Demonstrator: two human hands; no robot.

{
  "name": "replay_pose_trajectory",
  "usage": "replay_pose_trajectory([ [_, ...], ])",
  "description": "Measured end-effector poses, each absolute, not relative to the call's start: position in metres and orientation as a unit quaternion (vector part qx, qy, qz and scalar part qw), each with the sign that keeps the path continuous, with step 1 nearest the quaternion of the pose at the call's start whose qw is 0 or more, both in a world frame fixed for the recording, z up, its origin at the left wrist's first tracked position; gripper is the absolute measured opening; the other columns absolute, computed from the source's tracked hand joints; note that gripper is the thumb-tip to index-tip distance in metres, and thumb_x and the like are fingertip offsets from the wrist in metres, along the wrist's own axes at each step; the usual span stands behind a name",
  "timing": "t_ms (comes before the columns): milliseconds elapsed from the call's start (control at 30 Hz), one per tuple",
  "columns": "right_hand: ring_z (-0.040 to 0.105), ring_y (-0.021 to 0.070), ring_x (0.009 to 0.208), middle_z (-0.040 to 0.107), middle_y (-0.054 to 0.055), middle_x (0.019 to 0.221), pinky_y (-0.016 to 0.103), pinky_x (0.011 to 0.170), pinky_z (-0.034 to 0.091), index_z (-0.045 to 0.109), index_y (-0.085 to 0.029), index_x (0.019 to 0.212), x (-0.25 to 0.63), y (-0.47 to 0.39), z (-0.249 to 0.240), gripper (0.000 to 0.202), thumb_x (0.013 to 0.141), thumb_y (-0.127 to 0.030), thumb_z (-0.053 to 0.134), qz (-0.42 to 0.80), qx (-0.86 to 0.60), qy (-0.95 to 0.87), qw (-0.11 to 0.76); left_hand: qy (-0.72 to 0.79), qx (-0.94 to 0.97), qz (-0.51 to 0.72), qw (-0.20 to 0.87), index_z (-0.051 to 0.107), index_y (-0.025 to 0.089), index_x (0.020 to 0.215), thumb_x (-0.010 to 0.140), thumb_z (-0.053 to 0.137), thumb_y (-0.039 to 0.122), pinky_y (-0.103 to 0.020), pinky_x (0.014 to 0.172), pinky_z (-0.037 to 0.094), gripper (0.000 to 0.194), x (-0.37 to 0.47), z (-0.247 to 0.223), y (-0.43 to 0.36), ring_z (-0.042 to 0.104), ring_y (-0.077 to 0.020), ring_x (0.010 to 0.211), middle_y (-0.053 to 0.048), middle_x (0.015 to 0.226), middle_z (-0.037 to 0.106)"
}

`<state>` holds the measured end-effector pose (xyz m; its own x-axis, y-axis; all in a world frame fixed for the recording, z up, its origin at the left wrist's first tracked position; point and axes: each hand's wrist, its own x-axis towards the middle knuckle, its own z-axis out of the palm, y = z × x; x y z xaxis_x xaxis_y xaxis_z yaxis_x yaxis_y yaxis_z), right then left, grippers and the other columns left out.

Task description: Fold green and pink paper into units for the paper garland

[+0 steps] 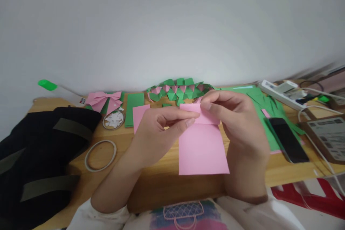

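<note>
A sheet of pink paper (203, 151) hangs between my hands above the wooden table, its upper part folded over in a band across the top. My left hand (161, 129) pinches the band at its left side between thumb and forefinger. At the upper right of the band, my right hand (237, 118) grips the paper with thumb and fingers. Behind my left hand lies another piece of pink paper (140, 113), partly hidden. Beside it is a stack of green paper strips (134, 106).
At the back stand green and pink folded pieces (175, 91) and a pink paper bow (104, 101). A tape ring (100, 155) and a dark cloth item (48, 143) lie left. To the right are a phone (288, 140), green paper (273, 143) and a power strip (281, 93).
</note>
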<state>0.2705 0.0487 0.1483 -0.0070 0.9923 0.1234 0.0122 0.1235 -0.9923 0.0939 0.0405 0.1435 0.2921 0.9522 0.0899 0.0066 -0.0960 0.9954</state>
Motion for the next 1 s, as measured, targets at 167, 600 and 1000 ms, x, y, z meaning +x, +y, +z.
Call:
replay_pose_trajectory([
  [167, 0.054, 0.0108, 0.058, 0.063, -0.002, 0.062, 0.024, 0.051, 0.041, 0.069, -0.023, 0.062, 0.270, 0.049, 0.148, 0.012, 0.072, -0.016, 0.069, 0.457, -0.470, -0.544, 0.524, 0.405, 0.586, 0.436, 0.551, 0.079, 0.025, 0.083, 0.081, 0.069, 0.019, -0.023, 0.066, 0.054, 0.012, 0.094, 0.144, 0.041, 0.070, -0.0148, 0.078, 0.001, 0.085, 0.078],
  [600, 0.056, 0.0139, 0.070, 0.063, 0.000, 0.070, 0.029, 0.061, 0.043, 0.066, -0.020, 0.071, 0.268, 0.043, 0.152, 0.012, 0.081, -0.014, 0.064, 0.348, -0.415, -0.709, 0.451, 0.411, 0.578, 0.498, 0.499, 0.059, 0.020, 0.083, 0.077, 0.073, 0.014, -0.018, 0.062, 0.052, 0.016, 0.097, 0.140, 0.040, 0.067, -0.0105, 0.076, 0.001, 0.082, 0.070],
  [1000, 0.054, 0.0126, 0.069, 0.060, -0.001, 0.071, 0.029, 0.062, 0.043, 0.062, -0.022, 0.074, 0.269, 0.032, 0.158, 0.015, 0.083, -0.009, 0.063, 0.252, -0.419, -0.763, 0.422, 0.431, 0.599, 0.512, 0.440, 0.071, 0.020, 0.081, 0.076, 0.073, 0.011, -0.016, 0.066, 0.056, 0.011, 0.095, 0.143, 0.036, 0.068, -0.0085, 0.071, 0.003, 0.078, 0.074],
])
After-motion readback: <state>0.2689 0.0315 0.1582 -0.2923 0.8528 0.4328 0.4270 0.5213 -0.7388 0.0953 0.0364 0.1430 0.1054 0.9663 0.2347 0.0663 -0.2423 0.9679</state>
